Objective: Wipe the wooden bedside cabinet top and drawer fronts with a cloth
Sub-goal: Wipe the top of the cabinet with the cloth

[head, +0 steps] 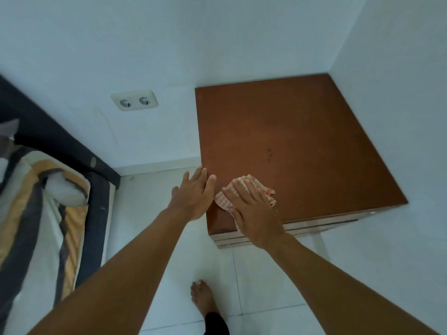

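Note:
The brown wooden bedside cabinet (297,141) stands in the room's corner, seen from above. A checked orange-and-white cloth (263,187) lies on the near left part of its top. My right hand (251,209) presses flat on the cloth with straight fingers. My left hand (196,194) rests with straight fingers against the cabinet's left edge, just beside the cloth. The drawer fronts (314,224) show only as thin pale strips under the top's front edge. A few dark specks mark the middle of the top.
White walls close the cabinet in behind and on the right. A double wall socket (134,100) sits left of it. A bed (48,201) with a striped cover and dark frame fills the left side. My bare foot (203,298) stands on white floor tiles.

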